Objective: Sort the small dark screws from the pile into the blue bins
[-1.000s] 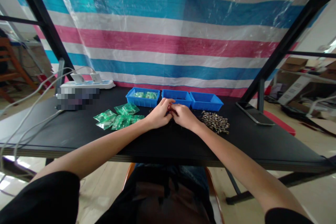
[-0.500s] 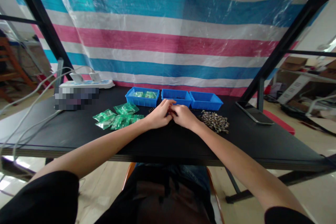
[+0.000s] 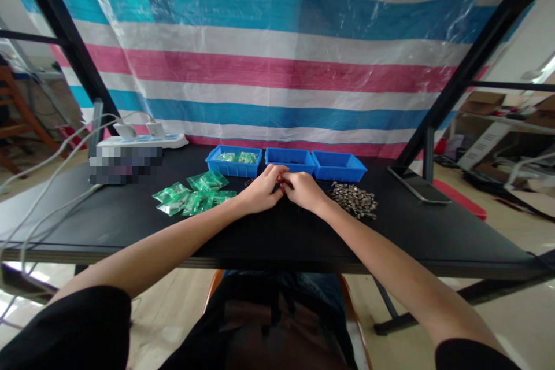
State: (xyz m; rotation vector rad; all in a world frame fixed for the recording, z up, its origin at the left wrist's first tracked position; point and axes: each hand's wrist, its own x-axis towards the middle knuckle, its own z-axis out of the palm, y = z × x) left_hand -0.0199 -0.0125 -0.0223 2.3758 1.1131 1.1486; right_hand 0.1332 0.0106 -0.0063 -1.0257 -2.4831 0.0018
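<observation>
My left hand (image 3: 264, 189) and my right hand (image 3: 302, 189) meet over the middle of the black table, fingertips together and curled in a pinch. Whatever sits between the fingers is too small and hidden to name. Just behind them stands the middle blue tray (image 3: 289, 159), with some small dark bits inside. To the right of my right hand lies a heap of small metal pieces (image 3: 354, 200). On the left, near my left forearm, several green-and-clear plastic packets (image 3: 191, 193) are spread in a loose pile.
The left blue tray (image 3: 234, 169) holds more green packets; the right blue tray (image 3: 339, 167) adjoins the middle one. A phone (image 3: 418, 186) lies at the right. A white power strip (image 3: 141, 141) with plugs and cables (image 3: 56, 156) occupies the left. Behind hangs a striped plastic sheet (image 3: 269, 69).
Both hands stay together in the same place, with only slight finger movement. The whole view has shifted very slightly; trays, packets and metal heap are unchanged.
</observation>
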